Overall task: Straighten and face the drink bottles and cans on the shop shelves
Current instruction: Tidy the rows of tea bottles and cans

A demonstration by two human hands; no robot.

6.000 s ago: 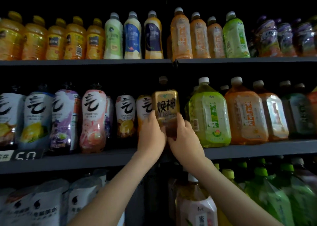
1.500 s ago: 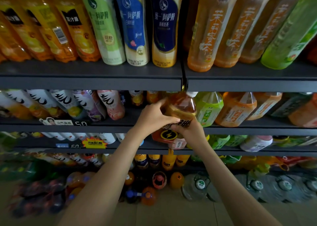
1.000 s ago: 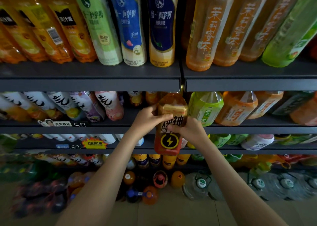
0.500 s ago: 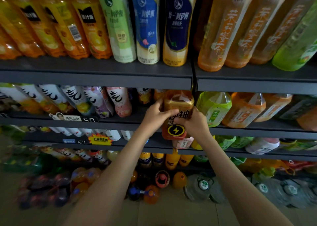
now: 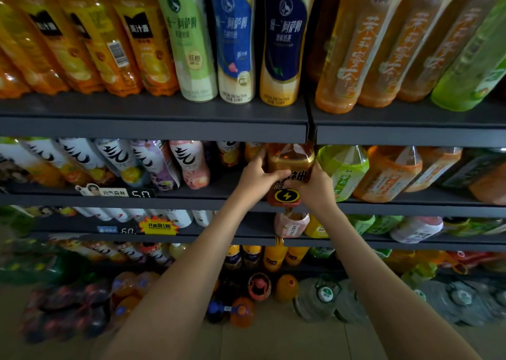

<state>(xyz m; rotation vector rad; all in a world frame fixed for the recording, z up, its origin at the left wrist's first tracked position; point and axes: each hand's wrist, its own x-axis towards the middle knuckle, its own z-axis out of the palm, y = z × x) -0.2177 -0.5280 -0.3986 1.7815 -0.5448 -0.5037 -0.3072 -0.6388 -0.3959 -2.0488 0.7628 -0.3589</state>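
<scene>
Both hands grip an amber energy drink bottle [image 5: 290, 160] with a gold and black label and a yellow lightning badge near its base. It stands at the front lip of the second shelf [image 5: 191, 199], label facing me. My left hand [image 5: 257, 180] wraps its left side. My right hand [image 5: 317, 187] wraps its right side. To its left stand white-labelled flavoured bottles [image 5: 189, 162], to its right a green tea bottle [image 5: 342, 169] and orange tea bottles [image 5: 388, 173].
The top shelf [image 5: 153, 127] carries orange juice bottles [image 5: 145, 45], three tall milk tea bottles [image 5: 235, 39] and orange tea bottles [image 5: 353, 45]. Lower shelves hold more drinks. Large water jugs [image 5: 323, 296] and loose bottles sit on the floor below.
Six seconds ago I held the bottle at eye level; the view has since tilted down. Over the last second the bottle has gone back and upright onto the second shelf, both hands still on it.
</scene>
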